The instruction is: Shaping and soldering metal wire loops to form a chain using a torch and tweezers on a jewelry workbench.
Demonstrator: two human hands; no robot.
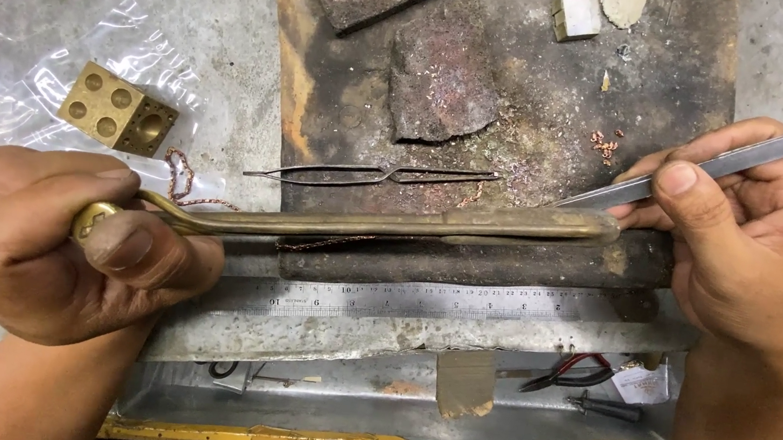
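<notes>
Nearest the body, below the bench edge, a metal-lined tray [373,410] holds red-handled pliers [578,372] and a few small bits. Just above it a steel ruler [403,300] lies flat along the front of the bench.

On the left side, the left hand [54,245] is wrapped firmly around the curved grip of a long brass torch [363,222], thumb pressed over the end. Its tube runs level across the front edge of a charred soldering board [507,116], and its tip ends close to the right hand. A thin copper chain [332,240] peeks out from under the tube on the dark front ledge; more of it trails by the left knuckles. On the right side, the right hand [753,245] pinches a pair of steel tweezers [693,168] between thumb and fingers, the point angled down and left toward the torch tip. Whether the tweezer tips grip anything I cannot tell.

To do this well, I judge the torch should stay steady and low while the tweezers approach from the side, clear of the tip, with the chain kept flat on the board.

Farther back, a second pair of thin tweezers [377,175] rests on the board, then two burnt blocks [443,81], copper scraps [604,145] and a small white cube [576,14]. A brass dapping block [118,109] sits on clear plastic [33,71] at far left.
</notes>
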